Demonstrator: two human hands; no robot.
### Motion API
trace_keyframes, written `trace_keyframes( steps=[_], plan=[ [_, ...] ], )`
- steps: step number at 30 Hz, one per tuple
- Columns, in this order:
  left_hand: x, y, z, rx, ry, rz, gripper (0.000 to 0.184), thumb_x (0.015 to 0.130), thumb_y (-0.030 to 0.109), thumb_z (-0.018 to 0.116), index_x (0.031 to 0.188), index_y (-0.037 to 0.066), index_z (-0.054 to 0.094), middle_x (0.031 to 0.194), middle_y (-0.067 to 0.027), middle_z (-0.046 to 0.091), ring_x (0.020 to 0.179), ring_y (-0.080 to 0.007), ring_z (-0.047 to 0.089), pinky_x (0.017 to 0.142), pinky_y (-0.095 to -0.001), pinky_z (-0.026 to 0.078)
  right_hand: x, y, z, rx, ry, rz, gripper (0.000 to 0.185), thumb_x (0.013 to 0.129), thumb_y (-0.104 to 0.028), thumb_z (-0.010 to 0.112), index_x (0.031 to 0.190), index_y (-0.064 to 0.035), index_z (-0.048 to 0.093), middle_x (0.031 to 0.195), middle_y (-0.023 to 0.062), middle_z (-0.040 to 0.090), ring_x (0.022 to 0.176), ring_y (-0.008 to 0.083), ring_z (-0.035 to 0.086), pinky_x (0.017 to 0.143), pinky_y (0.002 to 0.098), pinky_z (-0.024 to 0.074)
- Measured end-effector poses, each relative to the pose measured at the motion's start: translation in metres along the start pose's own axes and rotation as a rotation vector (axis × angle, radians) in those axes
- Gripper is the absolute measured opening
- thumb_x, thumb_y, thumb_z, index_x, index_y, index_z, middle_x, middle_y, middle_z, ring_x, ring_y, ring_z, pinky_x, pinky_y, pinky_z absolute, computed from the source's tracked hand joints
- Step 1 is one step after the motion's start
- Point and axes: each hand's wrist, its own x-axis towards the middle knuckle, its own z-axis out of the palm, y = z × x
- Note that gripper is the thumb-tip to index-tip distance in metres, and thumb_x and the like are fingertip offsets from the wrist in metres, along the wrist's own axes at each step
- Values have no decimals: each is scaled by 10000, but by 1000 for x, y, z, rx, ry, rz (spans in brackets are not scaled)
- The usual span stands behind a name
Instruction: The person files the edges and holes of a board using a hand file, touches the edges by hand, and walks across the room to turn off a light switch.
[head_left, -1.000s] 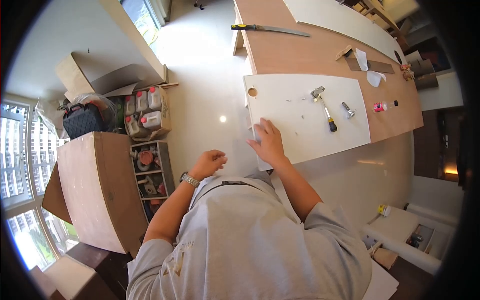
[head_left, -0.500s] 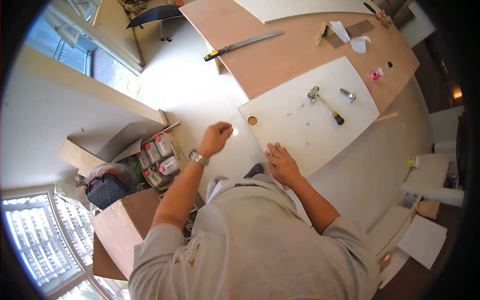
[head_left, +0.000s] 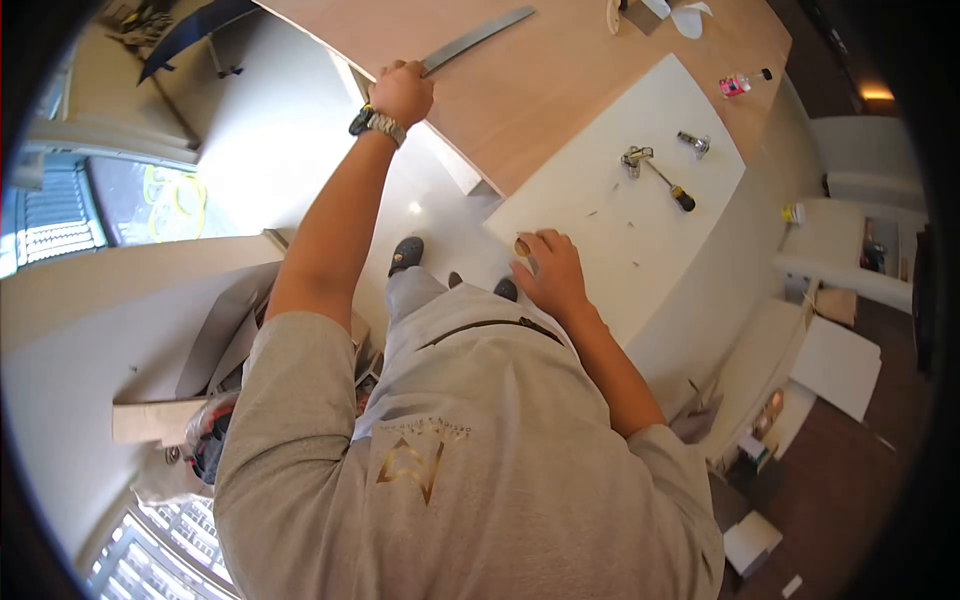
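So the long grey metal blade (head_left: 480, 38) is lying on the big pinkish-brown wooden surface (head_left: 480, 125), up near the edge, and its handle end has just disappeared under the left hand (head_left: 400, 95). Half a second ago the black and yellow handle was in plain sight and that hand was floating over the floor, so the real change is that the tool's now in hand. The fingers look curled shut around the handle, though the handle itself is hidden and I can't tell how tight the grip is. The blade looks flat on the wood, no obvious lift.

The right hand (head_left: 552, 270) has shifted too, along the flat white panel (head_left: 590, 180) to its round cut-out hole (head_left: 521, 247), partly covering it. Fingers are a bit apart and not clamped on anything, looks more like resting than gripping to me.

Further over on the panel there's a screwdriver with a yellow and black handle (head_left: 683, 198), its shaft reaching to a silver metal hinge (head_left: 636, 158), with a second silver hinge (head_left: 694, 144) nearby. Past those, a clear bottle with a pink label (head_left: 737, 86) lies on the wood
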Motion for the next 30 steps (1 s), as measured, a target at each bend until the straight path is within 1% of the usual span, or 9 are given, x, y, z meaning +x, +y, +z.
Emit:
trace_keyframes(
  steps=[3, 9, 15, 19, 22, 26, 27, 29, 30],
  plan=[
    [24, -26, 8, 51, -145, 50, 356, 883, 299, 641, 1169, 90, 669, 1233, -164, 628, 1128, -388, 597, 919, -465, 520, 43, -24, 26, -87, 18, 81, 413, 731, -170, 784, 1085, -60, 603, 981, 122, 591, 898, 323, 568, 781, 420, 458],
    [39, -56, 32, -143, -191, 117, 405, 882, 313, 634, 1203, 67, 628, 1180, -170, 627, 1120, -368, 608, 933, -462, 514, 67, -27, 52, -147, 22, 224, 359, 702, -156, 817, 903, -66, 533, 873, 107, 550, 820, 323, 536, 724, 441, 429],
    [50, -51, 36, -105, -247, 121, 415, 876, 338, 645, 1197, 75, 625, 1203, -148, 627, 1142, -352, 588, 975, -473, 471, 66, -38, 57, -189, 84, 309, 340, 721, -208, 822, 875, -82, 547, 858, 93, 530, 784, 303, 515, 698, 421, 413],
    [65, -40, 38, -21, -287, 127, 431, 881, 372, 649, 1203, 88, 614, 1226, -138, 619, 1180, -356, 560, 996, -487, 447, 62, -44, 58, -173, 124, 340, 310, 752, -202, 801, 909, -69, 569, 880, 100, 546, 812, 310, 525, 730, 422, 431],
    [75, -28, 31, 31, -369, 141, 427, 921, 358, 630, 1240, 76, 591, 1264, -150, 600, 1235, -360, 531, 1016, -508, 431, 58, -46, 55, -140, 126, 351, 294, 772, -186, 785, 951, -58, 589, 920, 109, 570, 842, 319, 536, 764, 428, 448],
    [90, -22, 46, 22, -449, 158, 418, 923, 315, 621, 1234, 37, 586, 1311, -206, 576, 1251, -383, 533, 1034, -459, 446, 52, -44, 54, -112, 139, 347, 297, 777, -167, 778, 984, -50, 601, 966, 116, 591, 869, 325, 545, 789, 433, 459],
    [90, -19, 43, -53, -418, 109, 431, 879, 283, 652, 1200, -1, 608, 1272, -249, 607, 1188, -389, 585, 1007, -443, 482, 50, -43, 55, -98, 148, 340, 299, 776, -164, 779, 988, -49, 603, 975, 117, 594, 873, 325, 547, 792, 435, 461],
    [109, -39, 76, -157, -396, 163, 413, 852, 243, 668, 1154, -37, 629, 1095, -235, 664, 1017, -369, 654, 862, -428, 527, 45, -38, 59, -99, 216, 278, 300, 790, -166, 772, 1025, -53, 625, 931, 107, 579, 851, 318, 538, 776, 428, 452],
    [112, -35, 69, -207, -383, 185, 405, 839, 222, 676, 1131, -56, 639, 1006, -228, 692, 931, -358, 689, 789, -421, 550, 45, -39, 58, -98, 248, 241, 302, 797, -167, 769, 1044, -56, 636, 909, 102, 572, 840, 314, 534, 768, 424, 448]
  ],
)
